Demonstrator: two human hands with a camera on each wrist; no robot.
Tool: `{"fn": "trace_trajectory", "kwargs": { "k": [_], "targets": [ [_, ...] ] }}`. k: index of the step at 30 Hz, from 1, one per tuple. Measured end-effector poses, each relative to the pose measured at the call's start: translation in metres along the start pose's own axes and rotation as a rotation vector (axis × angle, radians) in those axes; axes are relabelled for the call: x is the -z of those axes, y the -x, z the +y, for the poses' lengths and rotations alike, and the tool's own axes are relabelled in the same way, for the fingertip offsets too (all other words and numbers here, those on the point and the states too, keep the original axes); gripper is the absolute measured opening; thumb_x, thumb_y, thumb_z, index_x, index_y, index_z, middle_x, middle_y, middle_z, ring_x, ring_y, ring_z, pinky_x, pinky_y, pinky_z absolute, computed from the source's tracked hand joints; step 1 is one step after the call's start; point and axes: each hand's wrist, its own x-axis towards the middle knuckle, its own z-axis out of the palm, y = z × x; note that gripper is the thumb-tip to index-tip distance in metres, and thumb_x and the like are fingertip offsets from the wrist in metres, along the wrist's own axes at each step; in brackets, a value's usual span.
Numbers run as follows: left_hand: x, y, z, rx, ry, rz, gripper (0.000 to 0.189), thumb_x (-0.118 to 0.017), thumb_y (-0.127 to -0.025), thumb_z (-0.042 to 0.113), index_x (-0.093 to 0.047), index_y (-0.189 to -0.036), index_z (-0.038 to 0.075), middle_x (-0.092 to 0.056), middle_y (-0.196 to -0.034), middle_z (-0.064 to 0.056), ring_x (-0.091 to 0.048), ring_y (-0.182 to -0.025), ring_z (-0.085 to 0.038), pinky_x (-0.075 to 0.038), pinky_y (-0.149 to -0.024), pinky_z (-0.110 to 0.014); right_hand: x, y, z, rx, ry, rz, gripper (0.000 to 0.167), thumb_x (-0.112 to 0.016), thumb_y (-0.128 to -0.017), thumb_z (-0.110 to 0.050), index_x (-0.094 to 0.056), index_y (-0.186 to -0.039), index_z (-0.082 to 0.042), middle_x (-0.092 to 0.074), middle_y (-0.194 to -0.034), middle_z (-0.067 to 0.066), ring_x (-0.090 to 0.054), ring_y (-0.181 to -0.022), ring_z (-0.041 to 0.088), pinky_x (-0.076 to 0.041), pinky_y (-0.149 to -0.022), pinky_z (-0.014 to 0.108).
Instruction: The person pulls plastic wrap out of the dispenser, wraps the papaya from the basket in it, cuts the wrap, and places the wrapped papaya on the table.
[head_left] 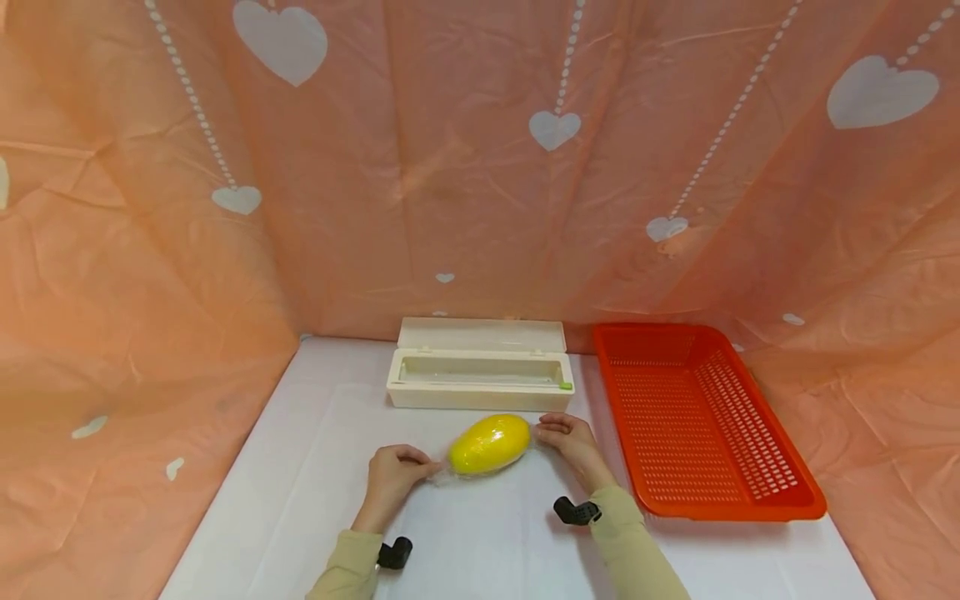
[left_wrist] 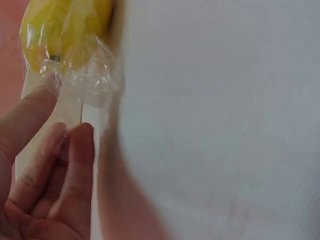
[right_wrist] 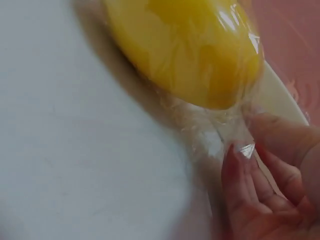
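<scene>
A yellow oval fruit (head_left: 490,443) wrapped in clear film lies on the white table (head_left: 300,483), just in front of the cream film dispenser box (head_left: 480,367). My left hand (head_left: 396,475) pinches the twisted film tail (left_wrist: 82,82) at the fruit's (left_wrist: 62,27) left end. My right hand (head_left: 567,437) pinches the film tail (right_wrist: 227,132) at the right end of the fruit (right_wrist: 195,50). Both hands rest low on the table, one on each side of the fruit.
The dispenser box stands open, its lid tipped back against the peach heart-print cloth (head_left: 450,167) that walls the table. An orange perforated basket (head_left: 701,417) holding nothing sits to the right, close to my right forearm.
</scene>
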Motion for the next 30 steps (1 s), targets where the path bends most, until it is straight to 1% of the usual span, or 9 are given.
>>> {"fn": "trace_trajectory", "kwargs": {
  "k": [4, 12, 16, 18, 20, 22, 25, 27, 30],
  "targets": [
    [0.004, -0.008, 0.000, -0.026, 0.091, -0.012, 0.022, -0.087, -0.068, 0.011, -0.071, -0.079, 0.002, -0.068, -0.073, -0.005, -0.063, -0.066, -0.016, -0.053, -0.060, -0.025, -0.001, 0.005, -0.001, 0.014, 0.036, 0.019, 0.030, -0.075, -0.079, 0.001, -0.063, -0.104, 0.011, -0.068, -0.087, 0.011, -0.063, -0.076, 0.016, -0.055, -0.070, 0.025],
    [0.021, -0.017, 0.006, -0.019, 0.269, -0.032, 0.021, -0.080, -0.074, 0.001, -0.070, -0.092, -0.003, -0.069, -0.087, -0.012, -0.064, -0.081, -0.019, -0.053, -0.069, -0.023, -0.003, 0.020, -0.002, 0.037, 0.121, 0.088, 0.027, -0.078, -0.077, -0.003, -0.065, -0.097, 0.008, -0.068, -0.084, 0.010, -0.062, -0.073, 0.015, -0.054, -0.065, 0.024],
    [0.031, -0.012, 0.017, 0.000, 0.378, 0.014, 0.020, -0.073, -0.083, 0.001, -0.067, -0.099, -0.009, -0.070, -0.093, -0.014, -0.065, -0.083, -0.017, -0.055, -0.073, -0.025, -0.005, 0.028, 0.001, 0.054, 0.142, 0.125, 0.025, -0.078, -0.077, -0.004, -0.065, -0.095, 0.008, -0.067, -0.082, 0.010, -0.060, -0.069, 0.015, -0.052, -0.061, 0.023],
    [0.035, -0.006, 0.025, 0.018, 0.460, 0.033, 0.020, -0.067, -0.088, 0.003, -0.065, -0.101, -0.012, -0.069, -0.093, -0.015, -0.066, -0.082, -0.016, -0.056, -0.074, -0.027, -0.005, 0.032, 0.003, 0.053, 0.155, 0.143, 0.024, -0.078, -0.078, -0.004, -0.065, -0.094, 0.008, -0.067, -0.081, 0.010, -0.059, -0.067, 0.014, -0.051, -0.058, 0.023],
    [0.038, 0.001, 0.036, 0.048, 0.574, 0.018, 0.022, -0.062, -0.092, 0.006, -0.063, -0.102, -0.014, -0.069, -0.092, -0.014, -0.067, -0.081, -0.018, -0.056, -0.075, -0.029, -0.006, 0.035, 0.005, 0.047, 0.153, 0.159, 0.022, -0.077, -0.078, -0.003, -0.064, -0.093, 0.007, -0.066, -0.079, 0.009, -0.058, -0.065, 0.013, -0.050, -0.057, 0.022],
    [0.039, 0.009, 0.046, 0.075, 0.689, -0.080, 0.029, -0.058, -0.096, 0.013, -0.062, -0.103, -0.015, -0.068, -0.094, -0.017, -0.068, -0.083, -0.021, -0.056, -0.078, -0.032, -0.007, 0.038, 0.006, 0.050, 0.155, 0.172, 0.021, -0.077, -0.078, -0.002, -0.064, -0.092, 0.007, -0.066, -0.078, 0.008, -0.058, -0.064, 0.013, -0.050, -0.055, 0.022],
    [0.032, 0.021, 0.057, 0.143, 0.812, -0.295, 0.040, -0.053, -0.099, 0.023, -0.059, -0.108, -0.016, -0.068, -0.100, -0.021, -0.068, -0.091, -0.028, -0.054, -0.085, -0.039, -0.008, 0.039, 0.005, 0.053, 0.144, 0.186, 0.021, -0.076, -0.078, -0.001, -0.064, -0.092, 0.008, -0.066, -0.077, 0.009, -0.058, -0.063, 0.013, -0.050, -0.054, 0.022],
    [0.024, 0.027, 0.059, 0.186, 0.854, -0.424, 0.046, -0.050, -0.100, 0.028, -0.056, -0.113, -0.016, -0.066, -0.106, -0.024, -0.066, -0.098, -0.031, -0.051, -0.090, -0.041, -0.008, 0.039, 0.005, 0.051, 0.135, 0.193, 0.021, -0.076, -0.077, 0.000, -0.064, -0.091, 0.008, -0.066, -0.076, 0.009, -0.058, -0.062, 0.013, -0.050, -0.054, 0.022],
    [0.009, 0.031, 0.056, 0.230, 0.913, -0.504, 0.053, -0.047, -0.101, 0.030, -0.048, -0.124, -0.017, -0.061, -0.116, -0.026, -0.061, -0.108, -0.035, -0.046, -0.095, -0.043, -0.007, 0.040, 0.004, 0.048, 0.125, 0.196, 0.021, -0.077, -0.076, 0.000, -0.063, -0.091, 0.008, -0.065, -0.075, 0.008, -0.058, -0.062, 0.013, -0.051, -0.053, 0.023]
  ]
}}
